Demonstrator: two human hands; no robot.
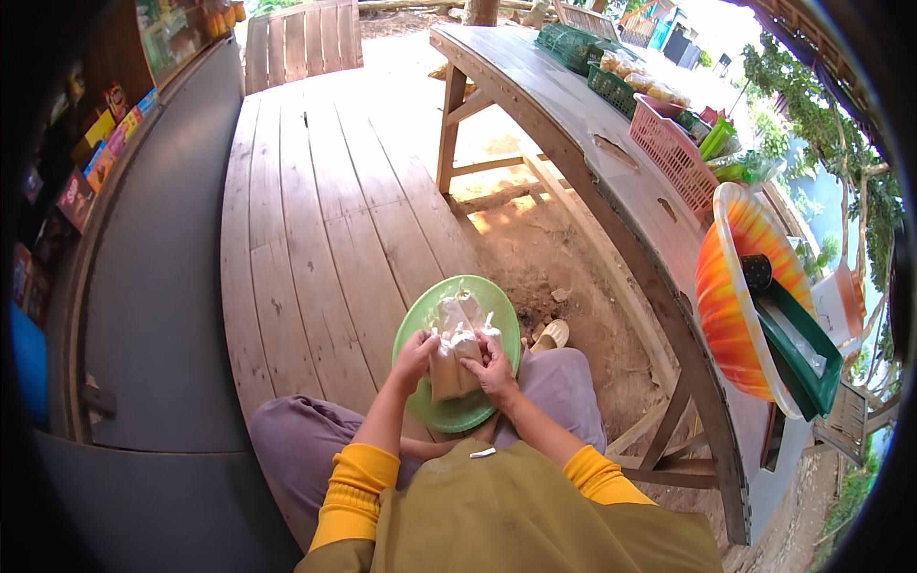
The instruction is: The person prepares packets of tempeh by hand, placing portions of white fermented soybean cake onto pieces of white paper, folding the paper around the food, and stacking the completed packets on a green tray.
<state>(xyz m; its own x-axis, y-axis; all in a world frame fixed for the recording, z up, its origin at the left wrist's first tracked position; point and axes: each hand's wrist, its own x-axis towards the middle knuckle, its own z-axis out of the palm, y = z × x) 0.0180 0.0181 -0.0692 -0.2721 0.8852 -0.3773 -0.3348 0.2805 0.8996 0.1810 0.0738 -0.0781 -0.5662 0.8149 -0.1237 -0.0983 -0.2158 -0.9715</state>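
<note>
A round light-green plate (451,415) rests at my crossed legs. Several small knotted clear plastic bags filled with something pale sit on it, with the rear bags (458,311) near its far side. Over the plate, my left hand (414,358) pinches the upper left edge of a front bag (443,376). My right hand (496,371) has its thumb and fingers around the bag beside it (467,349). These two front bags are side by side, their knots upward. What the fingers cover of the bags is hidden.
Wooden planks (315,251) form the platform under me. To the right, a long table (645,208) carries a pink basket (670,154), a green basket (612,89), an orange basin (723,308) and a dark green tray (802,351). Packaged goods (100,161) line a shelf at left. A sandal (551,335) lies on the ground.
</note>
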